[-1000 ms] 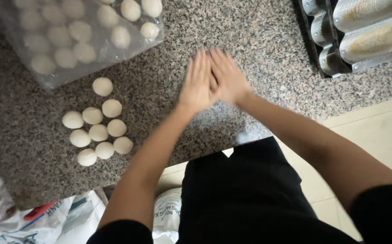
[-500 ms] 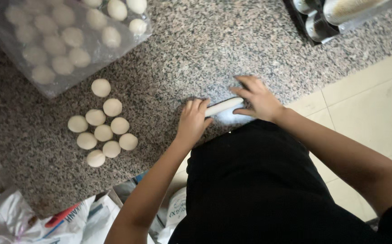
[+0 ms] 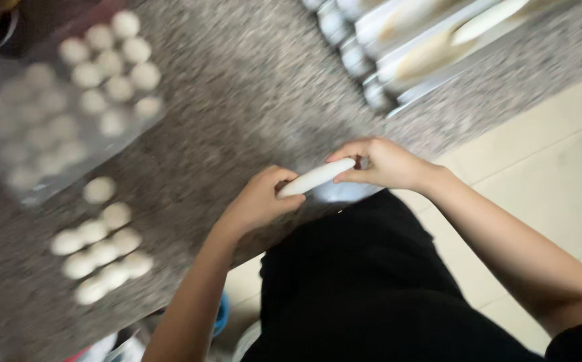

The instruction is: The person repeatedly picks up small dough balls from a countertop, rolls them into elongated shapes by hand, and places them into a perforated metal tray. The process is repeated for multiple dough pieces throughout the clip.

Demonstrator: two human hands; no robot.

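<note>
Speckled granite counter (image 3: 237, 100); both hands (image 3: 257, 201) (image 3: 384, 164) hold what looks like a smooth dough log (image 3: 317, 177)

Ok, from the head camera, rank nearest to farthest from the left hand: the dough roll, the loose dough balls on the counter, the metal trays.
1. Dough roll: held in the left hand.
2. Loose dough balls: on the counter, image left.
3. Metal trays: upper right, beyond the right hand.

Both forearms are extended forward and angled toward each other. The left hand (image 3: 259, 200) is curled, its fingers closed around something thin. The right hand (image 3: 384, 163) is held just beside it, slightly farther forward, its fingers pinched together.
</note>
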